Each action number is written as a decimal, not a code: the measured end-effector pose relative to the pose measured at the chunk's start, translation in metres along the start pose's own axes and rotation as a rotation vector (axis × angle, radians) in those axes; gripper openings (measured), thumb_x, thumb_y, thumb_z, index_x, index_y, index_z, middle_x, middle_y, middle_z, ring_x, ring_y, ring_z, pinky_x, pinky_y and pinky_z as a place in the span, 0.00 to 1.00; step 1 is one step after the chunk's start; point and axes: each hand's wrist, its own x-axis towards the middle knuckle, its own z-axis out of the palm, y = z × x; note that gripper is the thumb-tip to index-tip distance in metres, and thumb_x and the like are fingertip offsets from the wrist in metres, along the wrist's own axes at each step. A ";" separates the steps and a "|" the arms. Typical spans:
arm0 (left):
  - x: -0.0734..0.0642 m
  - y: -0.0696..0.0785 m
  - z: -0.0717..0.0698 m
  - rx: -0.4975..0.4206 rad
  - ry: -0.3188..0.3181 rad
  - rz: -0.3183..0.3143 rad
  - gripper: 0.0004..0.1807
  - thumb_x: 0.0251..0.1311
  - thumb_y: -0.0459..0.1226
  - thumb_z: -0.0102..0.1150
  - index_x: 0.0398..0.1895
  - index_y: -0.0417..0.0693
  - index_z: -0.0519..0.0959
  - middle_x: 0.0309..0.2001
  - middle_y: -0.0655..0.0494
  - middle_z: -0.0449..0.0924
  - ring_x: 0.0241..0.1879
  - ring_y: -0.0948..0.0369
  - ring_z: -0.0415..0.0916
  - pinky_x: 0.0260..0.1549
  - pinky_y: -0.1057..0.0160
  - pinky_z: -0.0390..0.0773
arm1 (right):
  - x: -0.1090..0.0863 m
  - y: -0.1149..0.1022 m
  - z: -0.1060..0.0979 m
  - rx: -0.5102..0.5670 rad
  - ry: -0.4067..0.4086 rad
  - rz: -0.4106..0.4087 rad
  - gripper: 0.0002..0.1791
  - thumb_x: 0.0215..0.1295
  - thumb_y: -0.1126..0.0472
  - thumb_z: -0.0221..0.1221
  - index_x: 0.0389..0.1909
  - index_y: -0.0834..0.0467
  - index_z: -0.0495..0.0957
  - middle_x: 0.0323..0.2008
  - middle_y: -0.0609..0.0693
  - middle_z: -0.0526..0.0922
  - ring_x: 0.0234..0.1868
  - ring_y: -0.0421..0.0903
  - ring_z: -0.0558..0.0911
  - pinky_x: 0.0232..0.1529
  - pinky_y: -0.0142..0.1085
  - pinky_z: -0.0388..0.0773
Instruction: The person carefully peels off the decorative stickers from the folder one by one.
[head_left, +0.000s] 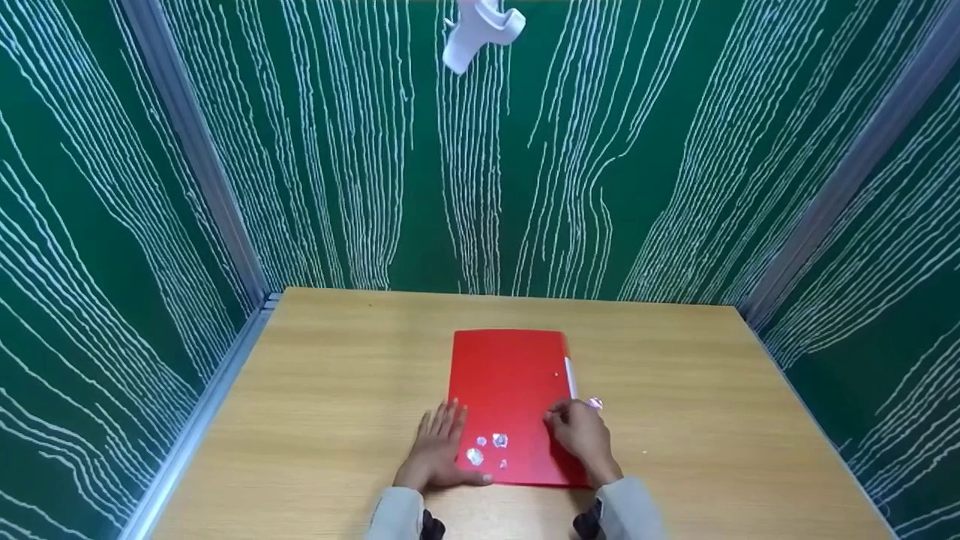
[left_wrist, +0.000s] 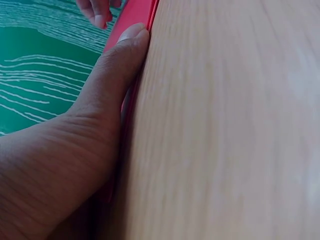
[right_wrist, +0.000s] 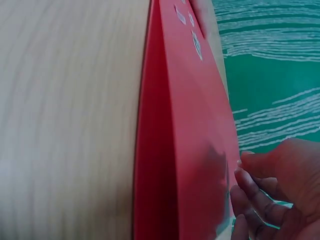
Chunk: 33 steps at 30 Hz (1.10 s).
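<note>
A red folder (head_left: 510, 390) lies on the wooden table, with several shiny silvery stickers (head_left: 499, 441) near its lower left corner. My left hand (head_left: 439, 450) rests spread along the folder's left edge, the thumb on its near edge. Over the folder's right side is my right hand (head_left: 581, 435), its thumb and index fingertips pinched together. A tiny pale sticker (right_wrist: 239, 163) shows at those fingertips in the right wrist view; its shape is too small to make out. In that view the folder's cover (right_wrist: 200, 120) stands slightly raised at the near edge.
A shiny pinkish piece (head_left: 595, 403) shows just beyond my right hand, by the folder's right edge. A white strip (head_left: 571, 377) runs along that edge. Green walls with white lines (head_left: 480, 187) enclose the table (head_left: 337, 360); a white bracket (head_left: 480, 34) hangs above.
</note>
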 end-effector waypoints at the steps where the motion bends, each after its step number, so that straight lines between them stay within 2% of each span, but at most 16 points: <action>1: 0.001 0.000 0.000 0.001 -0.002 0.000 0.68 0.47 0.72 0.60 0.80 0.44 0.39 0.82 0.44 0.34 0.81 0.44 0.33 0.77 0.39 0.37 | -0.001 -0.001 0.001 -0.012 0.005 -0.018 0.04 0.62 0.61 0.66 0.36 0.55 0.86 0.32 0.47 0.85 0.31 0.43 0.77 0.35 0.39 0.75; 9: 0.007 -0.003 0.004 0.026 -0.029 -0.010 0.69 0.46 0.74 0.58 0.81 0.46 0.37 0.82 0.46 0.31 0.81 0.46 0.29 0.77 0.40 0.33 | -0.005 -0.008 0.010 -0.061 0.028 -0.127 0.02 0.59 0.58 0.68 0.31 0.52 0.87 0.30 0.44 0.88 0.32 0.42 0.83 0.35 0.44 0.79; 11: 0.008 -0.003 0.004 0.016 -0.014 -0.003 0.70 0.46 0.73 0.60 0.80 0.44 0.39 0.82 0.45 0.33 0.81 0.44 0.31 0.77 0.39 0.35 | -0.006 -0.010 0.012 -0.062 0.021 -0.134 0.02 0.59 0.58 0.69 0.32 0.51 0.87 0.31 0.44 0.89 0.33 0.42 0.84 0.37 0.45 0.80; 18: 0.008 -0.004 0.006 0.024 -0.006 0.005 0.71 0.45 0.76 0.57 0.81 0.46 0.36 0.82 0.46 0.31 0.81 0.45 0.29 0.77 0.40 0.33 | -0.007 -0.013 0.019 -0.078 -0.014 -0.166 0.04 0.58 0.58 0.70 0.34 0.51 0.89 0.33 0.46 0.90 0.38 0.45 0.86 0.42 0.46 0.82; 25: 0.017 -0.014 0.017 0.050 0.034 0.002 0.72 0.41 0.79 0.54 0.81 0.50 0.38 0.82 0.50 0.31 0.81 0.47 0.30 0.77 0.40 0.35 | -0.009 -0.021 0.020 -0.089 -0.072 -0.193 0.08 0.57 0.57 0.71 0.38 0.50 0.90 0.33 0.44 0.90 0.36 0.42 0.82 0.38 0.38 0.80; 31: 0.010 -0.010 0.013 0.030 0.016 -0.005 0.71 0.43 0.78 0.55 0.81 0.49 0.37 0.82 0.49 0.31 0.81 0.47 0.30 0.77 0.40 0.34 | -0.012 -0.024 0.028 -0.098 -0.107 -0.221 0.08 0.57 0.56 0.72 0.38 0.49 0.90 0.32 0.43 0.90 0.35 0.39 0.82 0.39 0.36 0.80; 33: 0.009 -0.009 0.013 0.022 0.013 0.000 0.72 0.43 0.77 0.57 0.81 0.48 0.37 0.82 0.48 0.32 0.81 0.46 0.30 0.77 0.40 0.35 | -0.013 -0.024 0.030 -0.118 -0.096 -0.238 0.08 0.56 0.55 0.72 0.37 0.49 0.91 0.32 0.43 0.90 0.35 0.39 0.83 0.38 0.36 0.80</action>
